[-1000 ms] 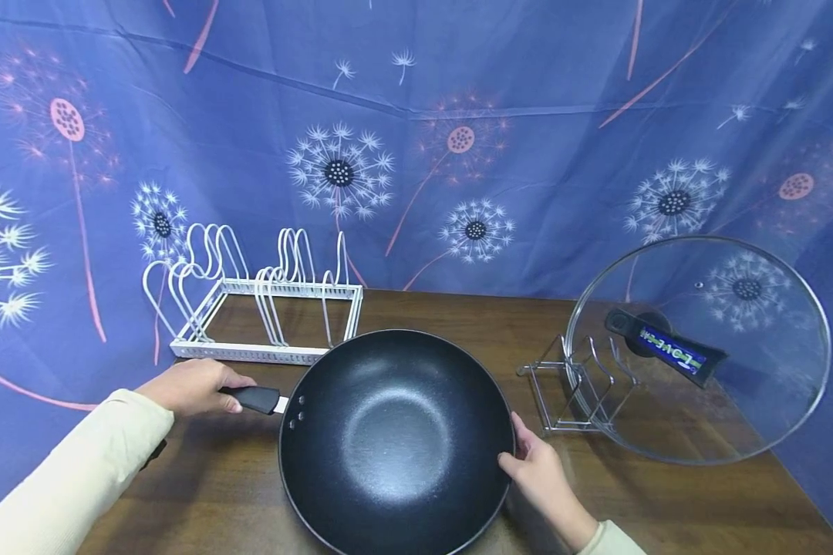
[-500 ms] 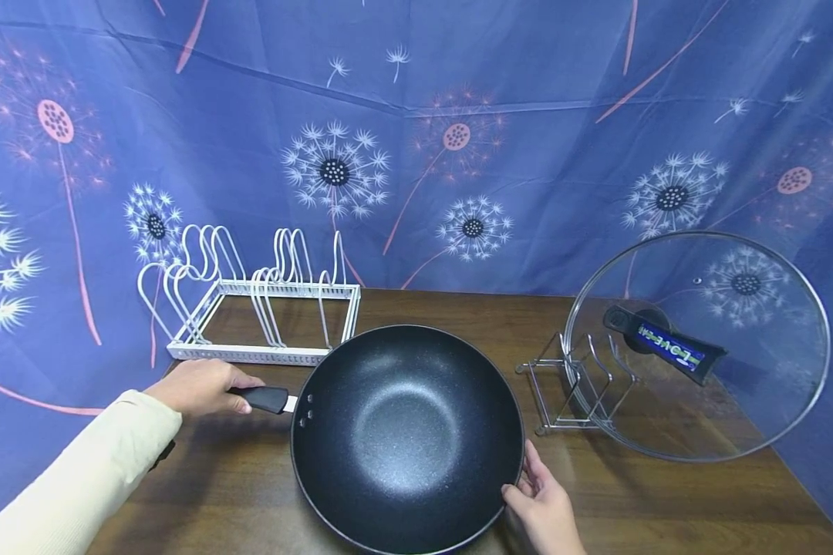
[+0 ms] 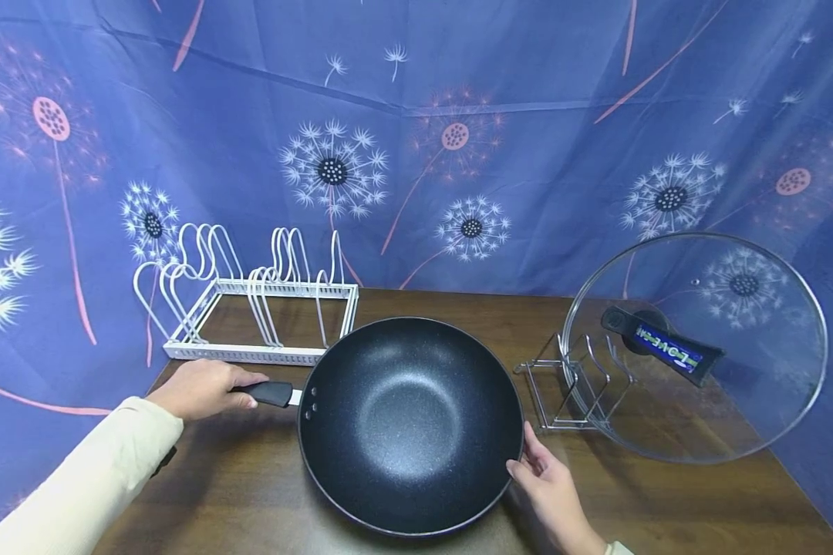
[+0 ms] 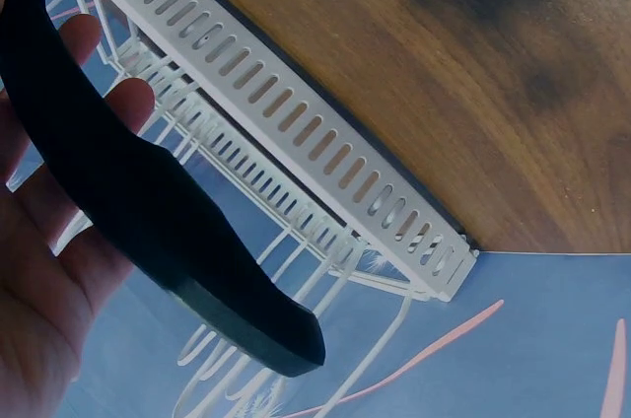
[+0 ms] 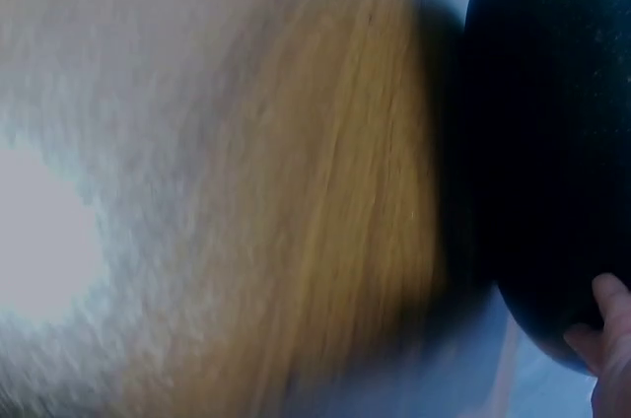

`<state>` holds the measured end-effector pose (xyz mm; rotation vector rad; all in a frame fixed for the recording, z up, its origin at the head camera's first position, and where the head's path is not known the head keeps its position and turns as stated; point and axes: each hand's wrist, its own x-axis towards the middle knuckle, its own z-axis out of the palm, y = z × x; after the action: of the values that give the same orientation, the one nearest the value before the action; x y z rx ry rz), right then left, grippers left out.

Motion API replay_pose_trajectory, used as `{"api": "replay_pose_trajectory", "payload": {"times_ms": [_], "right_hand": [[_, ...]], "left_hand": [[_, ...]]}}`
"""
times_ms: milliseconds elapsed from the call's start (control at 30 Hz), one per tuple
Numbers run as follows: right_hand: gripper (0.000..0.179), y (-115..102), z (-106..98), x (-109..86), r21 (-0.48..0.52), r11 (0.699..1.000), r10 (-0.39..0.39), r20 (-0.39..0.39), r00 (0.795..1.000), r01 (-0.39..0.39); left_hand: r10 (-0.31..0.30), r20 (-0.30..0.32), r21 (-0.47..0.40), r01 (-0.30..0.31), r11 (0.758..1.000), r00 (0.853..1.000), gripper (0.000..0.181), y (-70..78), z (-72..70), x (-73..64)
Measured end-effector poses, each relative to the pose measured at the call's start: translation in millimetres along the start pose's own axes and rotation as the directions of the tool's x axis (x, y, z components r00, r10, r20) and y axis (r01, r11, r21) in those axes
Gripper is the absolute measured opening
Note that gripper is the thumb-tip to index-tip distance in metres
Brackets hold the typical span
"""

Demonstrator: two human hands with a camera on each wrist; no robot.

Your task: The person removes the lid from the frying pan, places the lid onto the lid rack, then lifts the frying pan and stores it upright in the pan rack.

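A black wok [image 3: 409, 424] faces up at the centre of the head view, over the wooden table. My left hand [image 3: 204, 388] grips its black handle [image 3: 271, 394] from the left. In the left wrist view, fingers of the left hand [image 4: 44, 290] curl behind that handle [image 4: 148, 191]. On the opposite side my right hand [image 3: 555, 489] pinches the rim, thumb over the inner edge and fingers outside. The right wrist view shows the wok's dark body [image 5: 552, 142] with the right hand [image 5: 613, 334] at its lower edge.
Behind the wok at left stands a white metal rack [image 3: 243, 353] with several curved dividers. A small chrome wire rack [image 3: 572, 423] at right holds a large glass lid [image 3: 743, 401] on edge, its black handle [image 3: 666, 347] facing me. A blue dandelion-print cloth [image 3: 389, 77] hangs behind the table.
The wok has shifted right and slightly away from me, with both hands moving along on it. Its near rim now shows fully. The racks and lid stay put.
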<state>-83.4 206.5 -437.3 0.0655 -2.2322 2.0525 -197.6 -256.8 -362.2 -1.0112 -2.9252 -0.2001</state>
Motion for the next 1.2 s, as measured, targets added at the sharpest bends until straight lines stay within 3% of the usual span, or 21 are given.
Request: {"api": "replay_pose_trajectory", "payload": {"times_ms": [133, 267, 567, 800, 1033, 1200], "right_hand": [[0.06, 2, -5, 5.1, -0.068, 0.998, 0.003, 0.024, 1.0, -0.001], [0.057, -1, -9, 15.4, -0.151, 0.987, 0.065, 0.018, 0.998, -0.062], [0.06, -11, 0, 47.2, -0.082, 0.975, 0.201, -0.074, 0.977, -0.207], [0.088, -15, 29, 20.1, 0.23, 0.94, 0.273, -0.067, 0.96, -0.251], [0.094, -16, 51, -0.3, 0.287, 0.937, 0.233, -0.093, 0.968, -0.198], [0.088, -16, 55, -5.4, 0.348, 0.92, 0.23, -0.112, 0.967, -0.179]], "left_hand": [[-0.007, 0.005, -0.003, 0.007, 1.0, 1.0, 0.034, 2.3, 0.1, 0.7], [-0.023, -0.003, 0.018, 0.023, 1.0, 1.0, 0.035, 6.8, 1.3, 1.2], [-0.052, -0.067, 0.096, 0.058, 0.994, 0.996, 0.034, 16.4, 7.1, 4.3], [-0.094, -0.093, 0.073, 0.101, 0.992, 0.991, 0.036, 10.7, 15.0, -1.6], [-0.16, -0.084, -0.049, 0.157, 0.986, 0.983, 0.028, -11.4, 13.0, -15.5], [-0.174, -0.102, -0.072, 0.167, 0.983, 0.98, 0.024, -19.7, 15.1, -19.5]]}}
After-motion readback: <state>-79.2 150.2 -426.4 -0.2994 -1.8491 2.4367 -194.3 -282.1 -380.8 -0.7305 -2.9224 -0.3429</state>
